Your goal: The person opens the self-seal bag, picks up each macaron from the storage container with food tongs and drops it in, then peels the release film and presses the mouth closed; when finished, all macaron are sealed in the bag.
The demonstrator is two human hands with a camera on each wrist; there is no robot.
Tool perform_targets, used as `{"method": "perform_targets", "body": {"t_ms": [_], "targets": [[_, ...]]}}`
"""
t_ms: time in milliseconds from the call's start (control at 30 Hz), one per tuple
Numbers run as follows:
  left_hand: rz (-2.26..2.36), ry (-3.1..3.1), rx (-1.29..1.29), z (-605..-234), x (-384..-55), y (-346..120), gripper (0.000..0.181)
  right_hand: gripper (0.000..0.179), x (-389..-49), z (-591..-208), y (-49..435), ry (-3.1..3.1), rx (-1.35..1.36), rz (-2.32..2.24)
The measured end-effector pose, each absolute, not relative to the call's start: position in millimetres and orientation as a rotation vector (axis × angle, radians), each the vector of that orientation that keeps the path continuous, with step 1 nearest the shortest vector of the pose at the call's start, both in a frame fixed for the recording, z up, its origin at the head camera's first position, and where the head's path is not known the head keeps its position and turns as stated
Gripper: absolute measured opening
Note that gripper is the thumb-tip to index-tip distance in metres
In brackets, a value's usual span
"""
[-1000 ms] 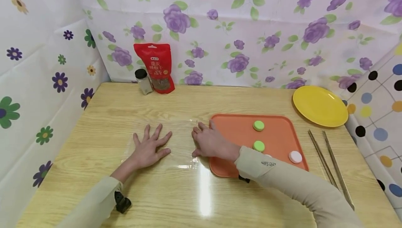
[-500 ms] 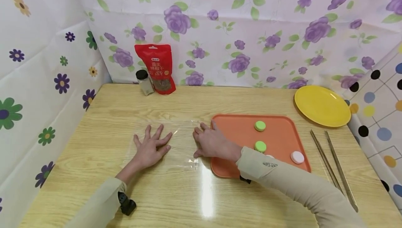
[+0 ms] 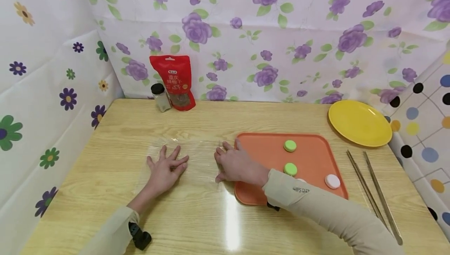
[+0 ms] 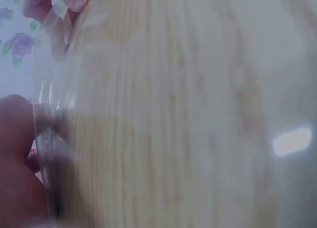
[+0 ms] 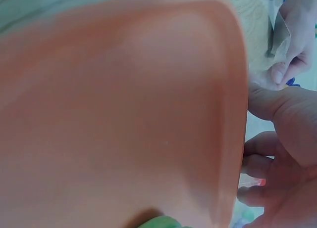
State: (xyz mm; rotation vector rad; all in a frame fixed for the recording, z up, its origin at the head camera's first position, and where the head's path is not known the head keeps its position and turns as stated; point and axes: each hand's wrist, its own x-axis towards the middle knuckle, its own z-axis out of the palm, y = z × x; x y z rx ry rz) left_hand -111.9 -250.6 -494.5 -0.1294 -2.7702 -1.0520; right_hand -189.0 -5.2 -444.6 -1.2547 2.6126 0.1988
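Observation:
A thin, clear plastic sheet, flat like a bag, (image 3: 202, 163) lies on the wooden table. My left hand (image 3: 162, 173) rests on its left part with the fingers spread; the thumb and index finger are close together. At the sheet's right end, my right hand (image 3: 239, 164) touches the edge with slightly bent fingers, beside the orange tray (image 3: 260, 141). In the left wrist view the see-through plastic (image 4: 52, 99) stretches beside my left fingers (image 4: 20, 178). The tray's corner fills most of the right wrist view, next to my right hand (image 5: 292, 139).
On the tray sit green round lids (image 3: 290, 145) and a white one (image 3: 332, 181); my right sleeve partly covers another. Metal tongs (image 3: 374, 192) and a yellow plate (image 3: 360, 123) are on the right. A black-capped jar (image 3: 161, 98) and red pouch (image 3: 174, 79) stand at the back.
My left thumb and index finger have drawn closer together, and the sheet's glints have shifted. My right hand keeps its place at the sheet's right end. The head view has tilted slightly.

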Motion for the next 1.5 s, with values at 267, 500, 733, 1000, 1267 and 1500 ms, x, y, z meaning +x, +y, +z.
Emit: {"method": "perform_targets", "body": {"t_ms": [267, 500, 733, 1000, 1267, 1500], "targets": [[-1.472, -2.428, -0.083, -492, -107, -256, 0.011, 0.084, -190, -442, -7, 2.647, -1.250, 0.167], [-1.712, -2.228, -0.054, -488, -99, -260, 0.009, 0.073, -190, -445, 0, 2.652, -1.440, 0.051], [-1.747, -2.220, -0.131, -494, -107, -243, 0.013, 0.035, -185, -430, 90, 2.815, -1.530, -0.622], [-1.759, -2.235, -0.053, -490, -96, -248, 0.016, 0.034, -161, -420, 265, 3.253, -0.590, -0.806], [-1.777, -2.216, -0.003, -486, -86, -255, 0.019, 0.088, -154, -449, 362, 3.057, -0.005, -0.479], [-1.787, -2.231, -0.056, -487, -94, -246, 0.018, 0.051, -140, -470, 374, 3.098, -0.075, -0.463]]}}
